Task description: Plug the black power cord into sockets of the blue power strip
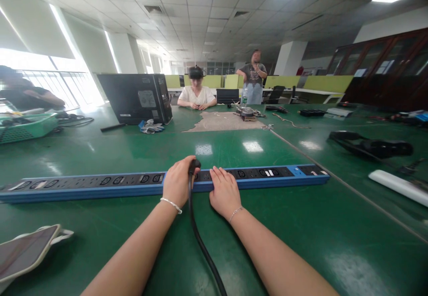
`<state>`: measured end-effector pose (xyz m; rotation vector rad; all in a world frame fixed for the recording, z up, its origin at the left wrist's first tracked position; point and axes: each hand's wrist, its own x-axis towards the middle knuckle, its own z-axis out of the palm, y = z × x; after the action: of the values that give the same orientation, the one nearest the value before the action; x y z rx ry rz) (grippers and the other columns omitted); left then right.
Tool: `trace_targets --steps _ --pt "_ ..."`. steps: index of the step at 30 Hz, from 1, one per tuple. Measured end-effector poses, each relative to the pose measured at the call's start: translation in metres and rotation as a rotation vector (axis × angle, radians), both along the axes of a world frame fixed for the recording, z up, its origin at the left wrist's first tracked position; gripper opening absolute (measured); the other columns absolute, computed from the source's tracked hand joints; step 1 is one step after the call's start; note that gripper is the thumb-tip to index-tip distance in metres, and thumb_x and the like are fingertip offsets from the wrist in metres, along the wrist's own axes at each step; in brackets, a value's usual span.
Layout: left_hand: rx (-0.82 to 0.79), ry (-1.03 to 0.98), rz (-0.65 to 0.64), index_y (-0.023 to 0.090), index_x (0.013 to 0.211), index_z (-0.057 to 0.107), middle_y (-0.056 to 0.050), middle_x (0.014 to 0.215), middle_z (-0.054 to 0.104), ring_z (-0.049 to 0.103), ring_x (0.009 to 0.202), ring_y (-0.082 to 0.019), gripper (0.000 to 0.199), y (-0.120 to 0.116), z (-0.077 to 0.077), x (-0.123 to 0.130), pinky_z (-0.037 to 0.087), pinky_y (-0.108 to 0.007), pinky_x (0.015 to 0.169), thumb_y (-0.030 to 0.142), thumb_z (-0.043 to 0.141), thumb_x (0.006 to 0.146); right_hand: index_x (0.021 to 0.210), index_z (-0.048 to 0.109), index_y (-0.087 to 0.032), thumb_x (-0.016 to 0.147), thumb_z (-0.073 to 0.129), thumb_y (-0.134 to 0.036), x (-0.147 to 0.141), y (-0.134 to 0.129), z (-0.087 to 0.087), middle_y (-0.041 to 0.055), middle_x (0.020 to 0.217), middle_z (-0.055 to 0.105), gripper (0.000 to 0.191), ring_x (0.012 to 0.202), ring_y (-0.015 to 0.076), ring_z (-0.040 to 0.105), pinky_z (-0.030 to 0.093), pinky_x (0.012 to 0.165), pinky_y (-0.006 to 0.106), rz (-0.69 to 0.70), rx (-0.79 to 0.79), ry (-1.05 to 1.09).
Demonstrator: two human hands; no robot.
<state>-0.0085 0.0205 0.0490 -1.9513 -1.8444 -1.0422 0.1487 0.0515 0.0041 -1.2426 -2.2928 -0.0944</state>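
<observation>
A long blue power strip (277,172) with black sockets lies across the green table from left to right. My left hand (177,181) is closed round a black power plug (195,166) at the middle of the strip. The plug stands over the sockets; whether its pins are inside one is hidden. Its thick black cord (202,242) runs down towards me between my forearms. Just right of the plug, my right hand (225,191) grips the strip, its fingers laid over the top to the far edge.
A phone (28,251) lies at the near left. Further back are a black computer case (135,97), gloves (151,126) and a green basket (30,126). A white bar (397,187) and a black object (371,146) lie right. Several people are beyond or beside the table (284,242).
</observation>
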Motion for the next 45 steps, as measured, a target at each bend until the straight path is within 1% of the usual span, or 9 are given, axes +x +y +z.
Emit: trace_targets --steps 3,5,9,14,18,26,37,41,45 --pt "0.007 -0.157 0.1 0.021 0.113 0.049 -0.006 0.101 0.064 0.06 0.091 -0.019 0.036 -0.008 0.007 -0.036 0.047 -0.033 0.083 0.041 0.042 0.084 0.132 0.043 -0.013 0.073 0.045 -0.017 0.0 0.0 0.0 0.007 0.138 0.042 0.059 0.127 0.0217 0.031 0.02 0.105 0.036 0.005 -0.001 0.006" --pt "-0.097 -0.187 0.109 0.023 0.112 0.051 -0.004 0.099 0.066 0.062 0.088 -0.019 0.036 -0.016 0.007 -0.059 0.048 -0.033 0.081 0.042 0.045 0.082 0.132 0.043 -0.014 0.072 0.046 -0.016 0.0 0.0 0.0 0.0067 0.138 0.042 0.059 0.127 0.022 0.031 0.019 0.105 0.036 0.005 0.0 0.014" --pt "-0.207 -0.233 0.139 0.024 0.114 0.053 -0.003 0.095 0.069 0.064 0.084 -0.019 0.04 -0.029 -0.002 -0.084 0.049 -0.031 0.077 0.044 0.046 0.08 0.131 0.044 -0.014 0.073 0.045 -0.016 0.0 0.0 0.0 0.0064 0.137 0.043 0.058 0.127 0.0221 0.032 0.018 0.105 0.036 -0.001 -0.004 0.022" --pt "-0.228 -0.223 0.135 0.025 0.115 0.053 -0.003 0.096 0.069 0.065 0.087 -0.019 0.041 -0.027 -0.016 -0.082 0.049 -0.032 0.08 0.046 0.042 0.082 0.131 0.044 -0.013 0.072 0.044 -0.015 0.0 0.0 0.001 0.0063 0.137 0.043 0.058 0.127 0.0215 0.032 0.018 0.105 0.036 0.001 -0.005 0.02" --pt "-0.244 -0.192 0.155 0.026 0.117 0.052 -0.004 0.101 0.067 0.064 0.09 -0.02 0.041 -0.021 -0.018 -0.08 0.048 -0.033 0.082 0.046 0.041 0.083 0.13 0.044 -0.013 0.072 0.044 -0.015 0.0 0.0 0.001 0.0066 0.137 0.043 0.058 0.127 0.0212 0.032 0.018 0.105 0.035 0.001 -0.005 0.015" --pt "-0.257 -0.102 0.157 0.026 0.117 0.052 -0.005 0.097 0.067 0.063 0.086 -0.021 0.04 -0.019 -0.022 -0.081 0.048 -0.034 0.079 0.044 0.04 0.084 0.13 0.044 -0.013 0.073 0.045 -0.016 0.001 0.0 0.001 0.0062 0.137 0.043 0.057 0.126 0.0206 0.031 0.018 0.105 0.035 -0.004 0.003 -0.003" --pt "-0.113 0.117 0.108 0.024 0.115 0.052 -0.005 0.106 0.065 0.058 0.099 -0.02 0.036 -0.014 -0.041 -0.085 0.043 -0.033 0.087 0.041 0.037 0.087 0.13 0.045 -0.012 0.073 0.045 -0.015 0.0 0.001 0.001 0.0057 0.137 0.043 0.057 0.126 0.0211 0.032 0.018 0.105 0.035 0.001 0.015 0.003" --pt "-0.094 0.155 0.127 0.025 0.116 0.052 -0.005 0.109 0.065 0.058 0.101 -0.019 0.036 -0.018 -0.042 -0.083 0.043 -0.032 0.088 0.04 0.037 0.088 0.13 0.045 -0.013 0.073 0.045 -0.015 0.001 0.001 0.0 0.006 0.137 0.043 0.057 0.126 0.0209 0.032 0.018 0.105 0.035 -0.001 0.017 -0.003" --pt "-0.127 0.218 0.136 0.024 0.122 0.049 -0.006 0.111 0.065 0.06 0.1 -0.019 0.039 -0.028 -0.036 -0.078 0.044 -0.031 0.086 0.038 0.036 0.088 0.13 0.044 -0.013 0.073 0.045 -0.015 0.001 0.001 0.0 0.0058 0.137 0.043 0.057 0.126 0.021 0.032 0.019 0.105 0.035 -0.001 0.017 -0.004"
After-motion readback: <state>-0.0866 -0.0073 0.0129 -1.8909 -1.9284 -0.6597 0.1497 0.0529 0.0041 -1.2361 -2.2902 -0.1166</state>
